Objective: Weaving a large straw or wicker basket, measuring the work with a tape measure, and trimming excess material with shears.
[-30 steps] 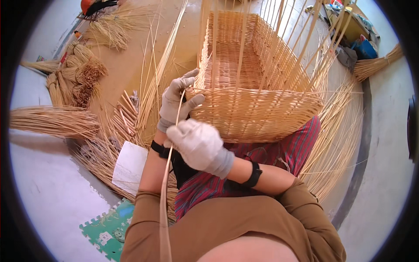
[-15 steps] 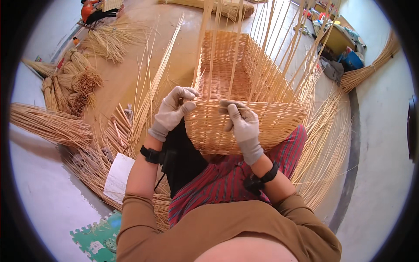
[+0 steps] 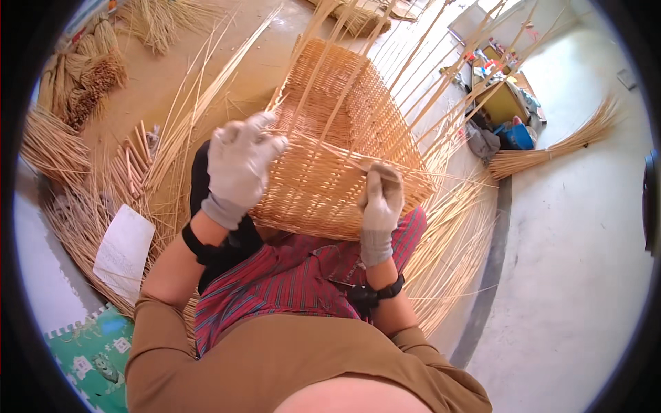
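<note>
A half-woven rectangular wicker basket rests tilted on my lap, with tall upright stakes rising from its rim. My left hand, in a pale work glove, is at the near left corner of the rim, fingers bent and closed round the edge there. Farther right along the near rim, my gloved right hand pinches a thin wicker strand between thumb and fingers; the strand's loose end reaches out to the right. The fingertips of both hands are partly hidden.
Loose wicker rods lie on the floor to the right, and more to the left. Tied bundles stand at the far left. A white sheet and green foam mat lie near left. A blue bucket stands far right.
The view has turned, so the basket appears tilted and farther left. My left hand has lifted and turned at the rim corner; my right hand has shifted right along the rim.
</note>
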Tool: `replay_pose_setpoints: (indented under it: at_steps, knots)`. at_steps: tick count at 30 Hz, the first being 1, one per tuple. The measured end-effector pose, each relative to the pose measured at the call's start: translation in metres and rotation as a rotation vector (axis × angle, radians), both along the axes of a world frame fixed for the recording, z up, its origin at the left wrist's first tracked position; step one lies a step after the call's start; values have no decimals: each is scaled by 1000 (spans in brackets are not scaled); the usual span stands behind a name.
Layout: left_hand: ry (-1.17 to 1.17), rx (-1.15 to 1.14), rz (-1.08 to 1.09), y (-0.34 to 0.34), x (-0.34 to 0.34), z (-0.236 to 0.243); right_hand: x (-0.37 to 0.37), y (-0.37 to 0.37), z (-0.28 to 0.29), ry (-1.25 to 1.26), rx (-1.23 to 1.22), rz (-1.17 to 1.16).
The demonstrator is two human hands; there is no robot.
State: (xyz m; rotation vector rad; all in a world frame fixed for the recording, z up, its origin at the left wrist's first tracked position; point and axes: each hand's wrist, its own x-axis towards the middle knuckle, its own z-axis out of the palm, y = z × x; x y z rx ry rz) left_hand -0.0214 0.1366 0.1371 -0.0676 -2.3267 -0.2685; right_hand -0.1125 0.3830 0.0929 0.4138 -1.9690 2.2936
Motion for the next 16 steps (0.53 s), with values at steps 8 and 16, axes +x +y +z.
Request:
replay_pose_setpoints:
  at_steps: [8,16]
  knots:
    - [-156,103,43,78,-32,-35,-39,-46,103,364,347,-135]
    - [-204,287,-104,76,-30,-15,44,59,-1,-250,432,-73]
